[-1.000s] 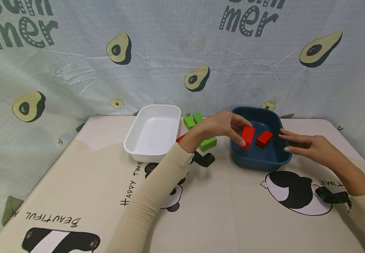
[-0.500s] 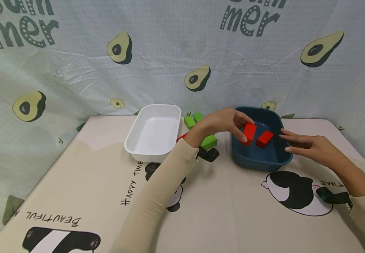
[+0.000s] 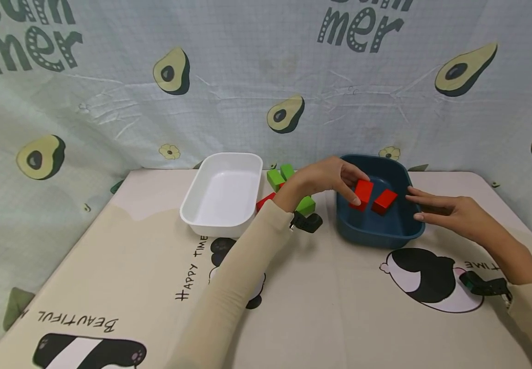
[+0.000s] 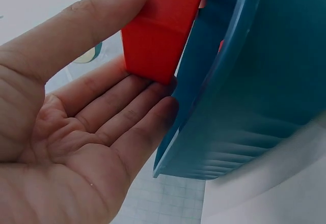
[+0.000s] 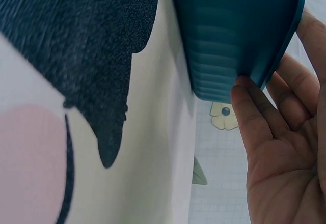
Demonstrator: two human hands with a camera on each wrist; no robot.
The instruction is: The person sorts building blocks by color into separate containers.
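My left hand (image 3: 323, 177) pinches a red block (image 3: 362, 193) between thumb and fingers, over the left side of a dark blue bin (image 3: 376, 240). Seen from the left wrist, the thumb presses one face of the red block (image 4: 160, 30) and the fingertips lie under its other end, beside the bin's rim (image 4: 239, 35). A second red block (image 3: 384, 202) lies inside the bin. On the bin's right side is my right hand (image 3: 454, 212), its fingers extended. In the right wrist view, its fingertips (image 5: 242, 94) touch the bin's outer wall (image 5: 229, 46).
A white bin (image 3: 221, 189) stands to the left with nothing in it. Between the two bins lie several green blocks (image 3: 275, 179) and red ones (image 3: 266, 201), partly hidden behind my left wrist. A printed cloth (image 3: 321, 307) covers the table, and a patterned curtain (image 3: 229, 102) hangs behind.
My left hand has shifted slightly right with the red block, farther over the blue bin, then stayed nearly still. The right hand keeps its place at the bin's side.
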